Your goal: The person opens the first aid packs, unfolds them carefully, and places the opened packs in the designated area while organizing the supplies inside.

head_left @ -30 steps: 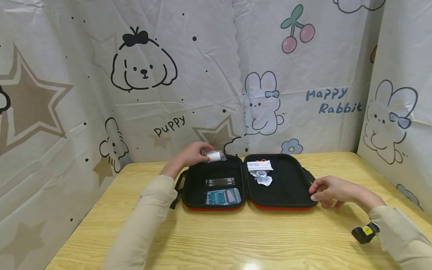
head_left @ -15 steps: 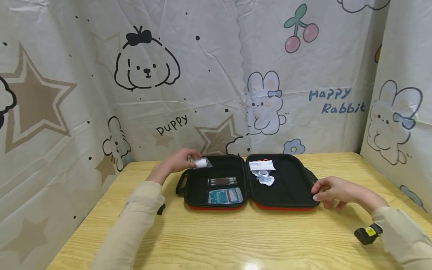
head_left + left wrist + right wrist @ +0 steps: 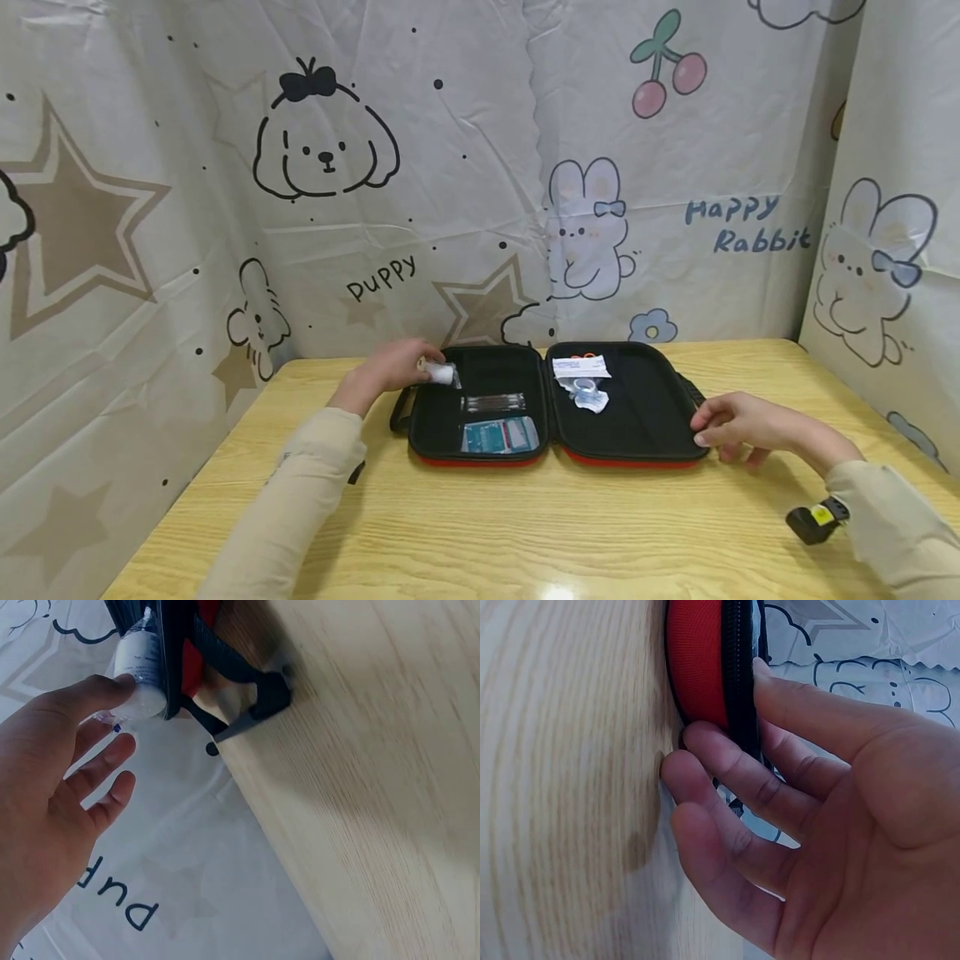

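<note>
An unzipped black-lined case (image 3: 645, 408) with a red outside lies flat on the wooden table, its two halves spread. Over the far left corner of the left half, my left hand (image 3: 392, 365) pinches a white bandage roll (image 3: 439, 373) in clear wrap. In the left wrist view, the thumb presses on the roll (image 3: 139, 664) while the other fingers stay loosely bent. My right hand (image 3: 744, 423) grips the near right corner of the case, with the thumb on the rim. The right wrist view shows its fingertips against the red side (image 3: 697, 660).
The left half holds a pack of cotton swabs (image 3: 493, 403) and a teal-and-white packet (image 3: 499, 435). In the right half are a white paper packet (image 3: 582, 367), a clear tape roll (image 3: 585, 387) and something orange behind them. A printed cloth (image 3: 465, 192) hangs behind the table.
My left hand has carried the bandage roll leftward, then lowered it a little into the far left corner of the case. The right hand keeps its place at the case corner.
</note>
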The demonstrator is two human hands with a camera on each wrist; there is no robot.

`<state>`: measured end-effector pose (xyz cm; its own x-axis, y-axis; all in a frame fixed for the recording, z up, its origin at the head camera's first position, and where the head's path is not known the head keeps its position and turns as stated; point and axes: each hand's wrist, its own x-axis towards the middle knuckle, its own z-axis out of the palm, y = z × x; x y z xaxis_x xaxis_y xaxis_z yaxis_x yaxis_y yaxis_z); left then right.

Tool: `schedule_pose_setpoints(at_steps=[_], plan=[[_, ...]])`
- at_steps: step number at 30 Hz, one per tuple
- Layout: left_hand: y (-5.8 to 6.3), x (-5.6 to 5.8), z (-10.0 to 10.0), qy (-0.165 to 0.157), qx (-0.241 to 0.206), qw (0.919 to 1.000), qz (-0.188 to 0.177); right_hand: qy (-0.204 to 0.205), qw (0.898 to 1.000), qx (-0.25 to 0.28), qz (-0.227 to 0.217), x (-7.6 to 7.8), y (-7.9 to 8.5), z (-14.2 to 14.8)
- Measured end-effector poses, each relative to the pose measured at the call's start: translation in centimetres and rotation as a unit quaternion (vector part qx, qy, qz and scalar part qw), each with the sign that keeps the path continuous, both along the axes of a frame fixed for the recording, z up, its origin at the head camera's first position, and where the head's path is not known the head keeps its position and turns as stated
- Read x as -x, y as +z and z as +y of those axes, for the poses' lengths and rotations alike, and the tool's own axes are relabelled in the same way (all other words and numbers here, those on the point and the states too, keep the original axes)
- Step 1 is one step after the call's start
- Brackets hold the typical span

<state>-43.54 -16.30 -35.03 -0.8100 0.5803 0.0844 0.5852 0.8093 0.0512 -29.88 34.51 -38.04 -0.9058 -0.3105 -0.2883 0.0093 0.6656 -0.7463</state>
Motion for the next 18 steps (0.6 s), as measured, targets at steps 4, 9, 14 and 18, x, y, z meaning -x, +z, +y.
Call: schedule_pose_setpoints(at_steps=[4, 9, 14, 18], plan=[[-0.4, 0.2, 0.6, -0.015, -0.007, 0.9998, -0.011, 0.0, 1.0, 0.004, -0.001, 0.0, -0.1, 0.0], [-1.0, 0.3, 1.4, -0.019, -0.034, 0.998, -0.049, 0.0, 1.0, 0.005, -0.004, 0.0, 0.0, -0.1], [-1.2, 0.2, 2.4, 0.005, -0.052, 0.994, -0.096, 0.006, 1.0, 0.005, -0.002, 0.0, 0.1, 0.0], [-1.0, 0.3, 3.0, 0.019, -0.071, 0.9891, -0.128, 0.007, 1.0, 0.007, -0.001, 0.1, 0.1, 0.1]])
